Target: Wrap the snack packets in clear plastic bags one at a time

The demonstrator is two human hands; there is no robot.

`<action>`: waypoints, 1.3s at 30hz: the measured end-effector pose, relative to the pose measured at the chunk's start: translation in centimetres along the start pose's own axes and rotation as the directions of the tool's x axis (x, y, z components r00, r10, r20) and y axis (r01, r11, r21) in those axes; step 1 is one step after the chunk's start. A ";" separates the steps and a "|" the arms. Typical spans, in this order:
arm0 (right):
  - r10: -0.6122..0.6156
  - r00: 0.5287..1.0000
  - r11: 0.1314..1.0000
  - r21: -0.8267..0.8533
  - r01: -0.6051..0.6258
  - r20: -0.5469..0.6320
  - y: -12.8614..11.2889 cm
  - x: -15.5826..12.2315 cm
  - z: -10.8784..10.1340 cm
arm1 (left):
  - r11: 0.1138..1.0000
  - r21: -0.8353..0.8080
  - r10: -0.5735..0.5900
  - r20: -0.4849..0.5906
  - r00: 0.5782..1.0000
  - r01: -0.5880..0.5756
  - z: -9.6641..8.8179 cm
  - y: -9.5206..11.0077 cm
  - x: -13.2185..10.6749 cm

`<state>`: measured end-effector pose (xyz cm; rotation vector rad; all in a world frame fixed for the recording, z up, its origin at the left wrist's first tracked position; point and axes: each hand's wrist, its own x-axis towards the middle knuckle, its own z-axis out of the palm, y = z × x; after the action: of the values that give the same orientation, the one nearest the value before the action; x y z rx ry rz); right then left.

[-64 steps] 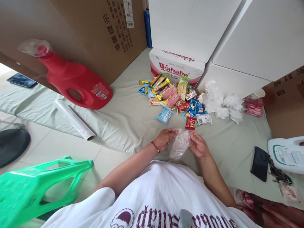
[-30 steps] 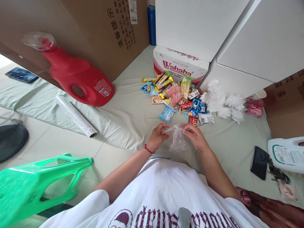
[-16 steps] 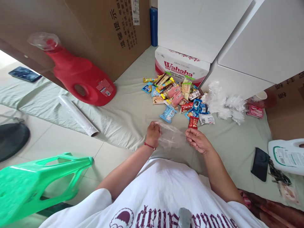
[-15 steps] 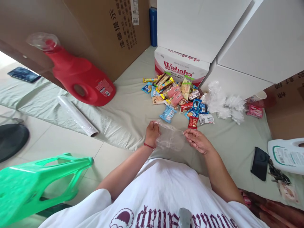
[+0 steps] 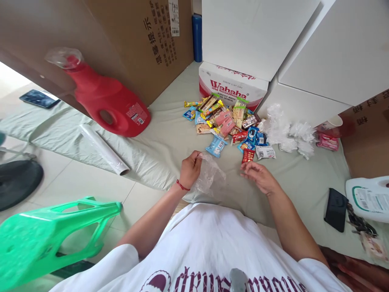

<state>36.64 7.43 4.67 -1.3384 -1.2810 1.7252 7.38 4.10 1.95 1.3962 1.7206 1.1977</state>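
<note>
My left hand [image 5: 191, 169] is closed on the edge of a clear plastic bag [image 5: 211, 176], which hangs limp to its right. My right hand [image 5: 259, 176] is off the bag, with its fingers apart and nothing in them. Its fingertips are close to a small red snack packet [image 5: 248, 155]; whether they touch it I cannot tell. Beyond both hands lies a pile of wrapped snacks [image 5: 226, 121], and a light blue packet [image 5: 216, 146] sits at its near edge. Crumpled clear plastic bags [image 5: 279, 129] are heaped to the right of the pile.
A Wahaha carton [image 5: 234, 83] stands behind the snacks. On the left are a red detergent bottle [image 5: 112, 105], a roll of plastic film [image 5: 105, 150] and a green stool [image 5: 60, 235]. At right lie a black phone [image 5: 336, 209], keys [image 5: 358, 221] and a white jug [image 5: 369, 198].
My right hand has let go of the bag and moved a little right, its fingers spreading. The bag, stretched between both hands before, now hangs from my left hand, which has shifted slightly left.
</note>
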 end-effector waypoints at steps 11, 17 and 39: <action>0.221 0.971 0.972 0.064 -0.227 0.096 3.6 -0.4 8.6 | 0.938 -0.326 -0.196 -0.211 0.957 0.120 1.6 1.0 -1.2; 0.029 0.997 0.998 0.051 -0.026 -0.073 1.6 -0.1 5.7 | 0.994 -0.096 -0.064 -0.141 0.988 0.050 -1.5 0.3 -1.1; 0.175 0.973 0.895 0.436 -0.094 -0.148 3.1 -0.6 9.3 | 0.888 -0.405 -0.319 -0.200 0.926 0.219 1.6 -0.4 -1.1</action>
<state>28.35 2.82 2.27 -1.3060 -0.6654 1.7949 8.84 3.46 0.86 0.7653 1.6735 1.5028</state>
